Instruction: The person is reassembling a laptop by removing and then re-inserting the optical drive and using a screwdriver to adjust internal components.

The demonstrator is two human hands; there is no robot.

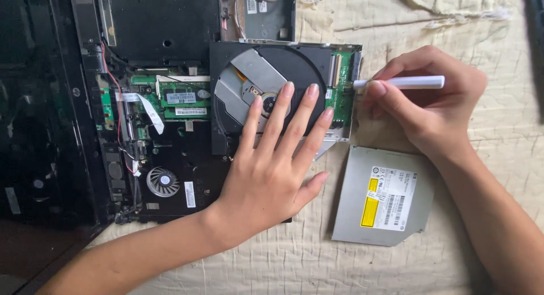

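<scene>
My left hand [277,159] lies flat, fingers spread, pressing down on an opened optical disc drive [306,65] that rests on the open laptop base. My right hand [430,108] is closed around a white-handled screwdriver [405,82], its tip at the right edge of the drive's green circuit board [341,94]. The drive's grey metal cover [382,196], with a yellow and white label, lies on the cloth below my right hand.
A dismantled black laptop [164,159] fills the left, showing a fan [163,181], memory modules [181,98] and red wires. Everything sits on a cream quilted cloth [396,23]. A dark object edge is at the top right.
</scene>
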